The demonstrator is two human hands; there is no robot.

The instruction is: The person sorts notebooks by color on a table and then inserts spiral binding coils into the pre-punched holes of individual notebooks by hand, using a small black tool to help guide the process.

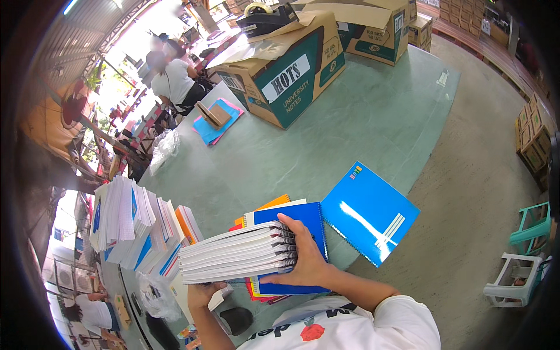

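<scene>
Between my two hands is a thick stack of spiral notebooks (230, 254), its white page edges facing up and the dark wire coils toward the right. My right hand (308, 256) wraps the coil end, thumb and fingers spread across it. My left hand (204, 293) is closed under the near left end, its fingers partly hidden by the pages. Beneath and behind the stack lies a pile topped by a dark blue notebook (300, 214), with orange, yellow and red covers peeking out. A glossy blue spiral notebook (373, 204) lies apart at the table's right edge.
Tall piles of notebooks (140, 224) stand at left, beside clear plastic bags (158, 296). Far back on the green table (385, 111) are an open carton (297, 76) carrying a tape dispenser (269, 22), and another carton (376, 32). Plastic stools (513, 283) stand right; people sit beyond.
</scene>
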